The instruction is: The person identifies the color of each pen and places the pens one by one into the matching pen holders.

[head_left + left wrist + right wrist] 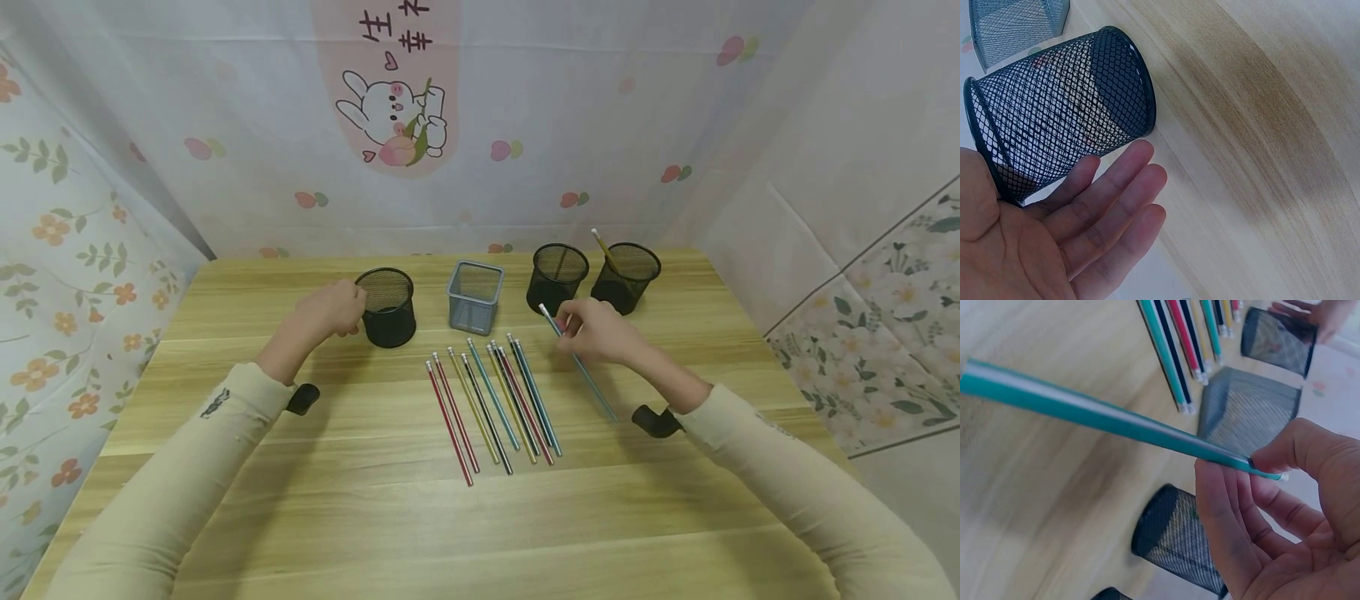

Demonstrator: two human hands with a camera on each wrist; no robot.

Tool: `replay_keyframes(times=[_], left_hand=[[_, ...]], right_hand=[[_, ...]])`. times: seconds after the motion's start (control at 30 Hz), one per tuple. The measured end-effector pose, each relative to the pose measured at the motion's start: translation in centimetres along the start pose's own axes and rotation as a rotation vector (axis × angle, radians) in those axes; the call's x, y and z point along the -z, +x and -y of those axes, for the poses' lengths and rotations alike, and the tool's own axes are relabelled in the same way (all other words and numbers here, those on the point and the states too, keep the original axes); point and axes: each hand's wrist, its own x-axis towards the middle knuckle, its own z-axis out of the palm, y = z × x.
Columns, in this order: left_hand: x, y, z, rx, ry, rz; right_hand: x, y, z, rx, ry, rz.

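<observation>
My left hand is at the rim of the leftmost black mesh pen cup. In the left wrist view the thumb tip shows through the mesh of the same cup, and the fingers lie loosely along its outside. On the other side, my right hand pinches a blue-green pencil near its eraser end, between thumb and fingertips. The pencil slants over the table, its far end pointing toward me. Several pencils in red, yellow, black and blue lie side by side between the hands.
A grey square mesh cup stands behind the pencils. To its right are two round black mesh cups, one with a yellow pencil visible in it, the other with a yellow pencil leaning out. A printed curtain hangs behind the wooden table.
</observation>
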Motion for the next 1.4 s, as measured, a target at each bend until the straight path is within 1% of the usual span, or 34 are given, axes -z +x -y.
replay_keyframes(times=[0.13,0.27,0.5,0.6,0.7,0.83,0.93,1.07,1.13,1.3,1.4], left_hand=[[0.0,0.0,0.0,0.007,-0.003,0.000],[0.0,0.0,0.0,0.005,-0.002,0.006],[0.1,-0.1,-0.1,-0.015,0.011,0.004],[0.1,-0.1,-0.1,-0.029,0.032,0.008],[0.1,0.0,-0.1,-0.056,0.087,0.020],[0.1,0.0,-0.1,-0.066,0.110,0.026],[0.1,0.0,-0.1,-0.050,0.077,0.021],[0.1,-0.1,-0.1,-0.060,0.090,0.023],[0.1,-0.2,-0.2,-0.043,0.067,0.020],[0.0,-0.2,-0.3,-0.029,0.031,0.002],[0.0,-0.2,-0.2,-0.041,0.043,0.001]], right_hand=[[0.8,0.0,0.1,-0.015,-0.007,-0.019],[1.6,-0.1,0.3,-0.029,0.040,-0.036],[2.8,-0.3,0.6,-0.012,0.094,-0.091],[3.0,-0.2,0.7,-0.001,0.103,-0.119],[3.0,-0.2,0.8,0.012,0.103,-0.141],[2.9,-0.1,0.8,0.041,0.118,-0.176],[2.9,-0.2,0.9,0.061,0.135,-0.200],[2.8,-0.3,0.8,0.084,0.152,-0.213],[2.7,-0.3,0.7,0.107,0.151,-0.229],[2.5,-0.2,0.6,0.186,0.122,-0.311],[2.5,-0.1,0.7,0.222,0.125,-0.366]])
